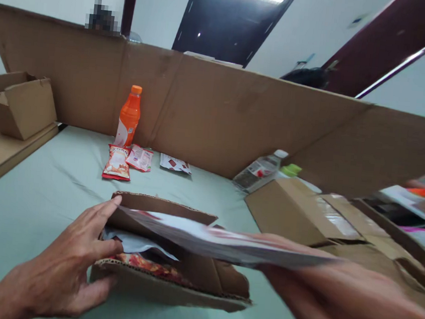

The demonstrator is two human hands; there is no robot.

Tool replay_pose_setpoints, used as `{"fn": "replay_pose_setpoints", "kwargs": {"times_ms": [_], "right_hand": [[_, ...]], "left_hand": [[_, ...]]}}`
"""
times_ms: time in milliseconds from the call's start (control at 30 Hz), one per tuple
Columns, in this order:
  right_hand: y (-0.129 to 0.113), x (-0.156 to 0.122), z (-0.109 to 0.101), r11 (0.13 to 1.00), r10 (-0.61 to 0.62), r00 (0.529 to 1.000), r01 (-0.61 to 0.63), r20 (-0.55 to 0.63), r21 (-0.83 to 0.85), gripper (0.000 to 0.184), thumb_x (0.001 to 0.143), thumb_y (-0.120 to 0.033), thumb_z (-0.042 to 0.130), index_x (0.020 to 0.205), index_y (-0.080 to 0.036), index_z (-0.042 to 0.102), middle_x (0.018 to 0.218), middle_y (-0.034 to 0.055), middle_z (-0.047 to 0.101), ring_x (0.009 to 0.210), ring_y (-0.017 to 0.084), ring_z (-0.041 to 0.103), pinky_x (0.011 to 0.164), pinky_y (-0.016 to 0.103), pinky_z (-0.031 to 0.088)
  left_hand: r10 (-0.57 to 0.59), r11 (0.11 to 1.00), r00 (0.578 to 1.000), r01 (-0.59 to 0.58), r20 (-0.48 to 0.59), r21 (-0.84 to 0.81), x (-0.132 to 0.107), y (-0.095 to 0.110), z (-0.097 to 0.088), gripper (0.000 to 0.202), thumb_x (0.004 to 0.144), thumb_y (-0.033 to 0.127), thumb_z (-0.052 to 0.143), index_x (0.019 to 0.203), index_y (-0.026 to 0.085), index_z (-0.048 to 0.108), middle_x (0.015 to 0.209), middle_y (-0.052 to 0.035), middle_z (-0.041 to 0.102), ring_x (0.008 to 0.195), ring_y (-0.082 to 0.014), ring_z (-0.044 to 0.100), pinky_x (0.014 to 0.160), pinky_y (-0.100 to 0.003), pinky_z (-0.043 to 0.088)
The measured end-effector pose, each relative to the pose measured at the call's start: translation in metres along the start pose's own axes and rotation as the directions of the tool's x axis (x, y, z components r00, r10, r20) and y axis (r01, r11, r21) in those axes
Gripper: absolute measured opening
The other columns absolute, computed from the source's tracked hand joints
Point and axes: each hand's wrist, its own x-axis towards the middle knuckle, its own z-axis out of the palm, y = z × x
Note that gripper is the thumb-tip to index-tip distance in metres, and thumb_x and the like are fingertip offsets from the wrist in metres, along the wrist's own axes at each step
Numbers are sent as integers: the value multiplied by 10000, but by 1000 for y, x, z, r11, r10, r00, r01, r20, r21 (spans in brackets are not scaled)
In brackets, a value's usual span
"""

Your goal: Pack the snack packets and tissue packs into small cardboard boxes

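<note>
A small open cardboard box point(170, 291) stands on the table in front of me. Inside it lie a light blue packet point(140, 243) and a packet with a red and orange print point(153, 267). My left hand point(75, 259) grips the left end of the box, fingers over the edge and thumb against the near wall. My right hand point(350, 293), blurred by motion, holds a flat snack packet point(219, 243) above the box opening. The packet is seen nearly edge-on, white and red on top and grey beneath; its exact kind cannot be made out.
An orange drink bottle point(129, 116) stands at the back, with a red-and-white snack bag point(117, 163), a pink packet point(140, 157) and a white packet point(175, 164) near it. A clear plastic bottle point(260, 171) leans beside cardboard boxes point(290, 207) on the right. A tall cardboard partition point(224, 110) crosses behind.
</note>
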Motion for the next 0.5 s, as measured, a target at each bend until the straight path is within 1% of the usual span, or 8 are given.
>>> {"fn": "replay_pose_setpoints", "kwargs": {"times_ms": [67, 100, 167, 233, 300, 367, 433, 500], "right_hand": [[-10, 19, 16, 994, -104, 988, 106, 112, -9, 359, 950, -89, 410, 1025, -288, 699, 966, -5, 807, 822, 168, 779, 689, 233, 629], [-13, 27, 24, 990, -134, 976, 140, 174, -23, 377, 940, -63, 390, 997, -258, 707, 926, 11, 810, 765, 165, 777, 634, 228, 621], [-14, 38, 38, 982, -142, 952, 170, 270, -81, 371, 937, -69, 398, 1038, -209, 726, 921, 45, 816, 737, 186, 780, 605, 259, 625], [-12, 42, 43, 980, -131, 949, 168, 288, -107, 350, 967, -126, 430, 1163, -176, 716, 1011, 76, 813, 822, 216, 789, 682, 314, 648], [-10, 40, 38, 989, -94, 967, 117, 238, -85, 327, 1004, -181, 444, 1201, -180, 705, 1069, 76, 805, 901, 214, 782, 760, 327, 650], [-7, 34, 27, 998, -26, 990, 34, 141, -55, 279, 1018, -226, 474, 1139, -211, 725, 1035, 51, 809, 890, 190, 777, 779, 295, 643], [-3, 24, 15, 997, 56, 998, -55, 9, -46, 222, 1006, -269, 529, 1061, -236, 742, 973, 29, 810, 843, 179, 776, 778, 273, 640], [2, 10, 7, 987, 146, 985, -151, -89, -51, 191, 990, -301, 569, 1032, -250, 748, 950, 20, 809, 816, 178, 776, 764, 264, 640]], "left_hand": [[-28, 1000, 999, 28, -19, 13, -6, 0, 1, 196, 854, 165, 587, 1017, 197, 691, 1685, -163, 175, 1531, -410, 265, 1155, -627, 405], [-32, 999, 999, 32, -28, 19, -9, 0, 1, 201, 863, 164, 576, 1024, 204, 690, 1695, -146, 149, 1533, -401, 265, 1155, -621, 409], [-30, 999, 999, 31, -39, 25, -13, -1, 0, 226, 892, 160, 543, 1054, 227, 685, 1704, -110, 126, 1536, -371, 275, 1153, -603, 425], [-19, 999, 999, 20, -44, 29, -15, -2, -1, 245, 921, 156, 510, 1082, 241, 675, 1702, -93, 139, 1532, -344, 296, 1147, -576, 447], [-4, 999, 998, 5, -58, 33, -15, -4, -2, 240, 940, 152, 493, 1076, 244, 667, 1697, -81, 165, 1527, -326, 313, 1143, -545, 465], [16, 999, 996, -13, -86, 33, -16, -6, -3, 248, 950, 146, 488, 1103, 253, 651, 1696, -70, 179, 1524, -307, 327, 1130, -507, 488], [23, 1000, 988, -20, -155, 20, -18, -10, -1, 314, 956, 136, 494, 1221, 263, 606, 1695, -74, 196, 1515, -282, 350, 1127, -460, 498], [-13, 1000, 964, 11, -267, -8, -23, -14, 5, 428, 959, 148, 530, 1373, 254, 517, 1672, -94, 260, 1495, -255, 384, 1160, -411, 464]]}}
